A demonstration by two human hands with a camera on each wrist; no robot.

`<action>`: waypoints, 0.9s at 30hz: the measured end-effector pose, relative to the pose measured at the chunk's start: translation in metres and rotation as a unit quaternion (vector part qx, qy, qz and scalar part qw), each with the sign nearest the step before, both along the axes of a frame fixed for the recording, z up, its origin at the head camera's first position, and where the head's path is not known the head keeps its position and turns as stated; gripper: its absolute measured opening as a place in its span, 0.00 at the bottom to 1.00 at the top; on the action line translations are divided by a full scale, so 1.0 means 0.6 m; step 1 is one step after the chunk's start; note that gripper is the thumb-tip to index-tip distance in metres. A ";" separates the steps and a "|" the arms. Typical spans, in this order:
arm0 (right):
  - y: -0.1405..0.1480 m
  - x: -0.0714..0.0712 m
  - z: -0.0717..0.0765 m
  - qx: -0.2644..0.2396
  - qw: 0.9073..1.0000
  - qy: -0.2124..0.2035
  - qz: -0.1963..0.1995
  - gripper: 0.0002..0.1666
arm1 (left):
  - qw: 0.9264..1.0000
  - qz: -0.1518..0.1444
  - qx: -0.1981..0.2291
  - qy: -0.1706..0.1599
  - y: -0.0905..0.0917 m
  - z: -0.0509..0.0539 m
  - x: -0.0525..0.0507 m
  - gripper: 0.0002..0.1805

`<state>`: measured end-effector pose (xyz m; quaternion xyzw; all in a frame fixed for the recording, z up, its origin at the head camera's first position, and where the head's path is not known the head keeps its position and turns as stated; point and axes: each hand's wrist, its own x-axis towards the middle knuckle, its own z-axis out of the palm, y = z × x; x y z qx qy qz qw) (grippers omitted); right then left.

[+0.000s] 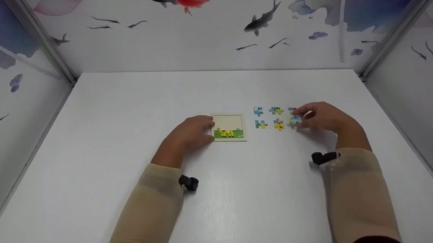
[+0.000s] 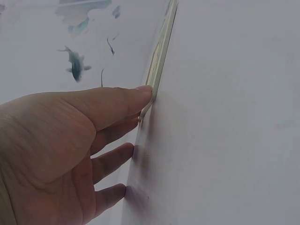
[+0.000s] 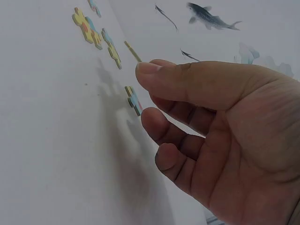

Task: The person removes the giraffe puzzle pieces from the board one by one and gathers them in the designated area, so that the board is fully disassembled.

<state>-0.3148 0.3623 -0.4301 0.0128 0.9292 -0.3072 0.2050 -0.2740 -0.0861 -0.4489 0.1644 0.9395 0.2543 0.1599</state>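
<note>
A square wooden puzzle board (image 1: 228,119) lies flat on the table, its lower strip filled with green and yellow pieces. My left hand (image 1: 193,132) holds the board's left side, thumb at the near corner and fingers further back. In the left wrist view, the thumb touches the board's edge (image 2: 161,61). To the right, my right hand (image 1: 322,116) pinches a jigsaw piece (image 3: 132,50) between thumb and index finger, lifted off the table. Its picture is blurred in the head view. Another piece (image 3: 133,101) lies beneath that hand.
Loose jigsaw pieces lie in two rows right of the board, among them a blue one (image 1: 258,111), a blue-yellow one (image 1: 276,110), a green-blue one (image 1: 261,124) and a yellow one (image 1: 279,124). Walls printed with fish enclose the white table (image 1: 224,202).
</note>
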 end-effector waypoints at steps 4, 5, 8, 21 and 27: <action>0.008 -0.001 -0.009 0.006 1.000 -0.008 0.004 0.30 | 1.000 0.004 0.003 -0.005 0.001 0.001 0.002 0.33; 0.009 -0.001 -0.011 0.007 1.000 -0.009 0.006 0.30 | 1.000 0.004 0.003 -0.006 0.001 0.002 0.002 0.33; 0.011 -0.001 -0.014 0.008 1.000 -0.012 0.011 0.31 | 1.000 0.007 0.002 -0.009 0.001 0.003 0.002 0.33; 0.014 0.003 -0.014 -0.008 1.000 -0.008 -0.001 0.32 | 1.000 0.012 -0.005 -0.016 0.003 0.004 0.003 0.33; 0.004 0.002 -0.009 -0.022 0.999 0.005 -0.025 0.28 | 1.000 0.012 -0.010 -0.013 0.003 0.004 0.004 0.33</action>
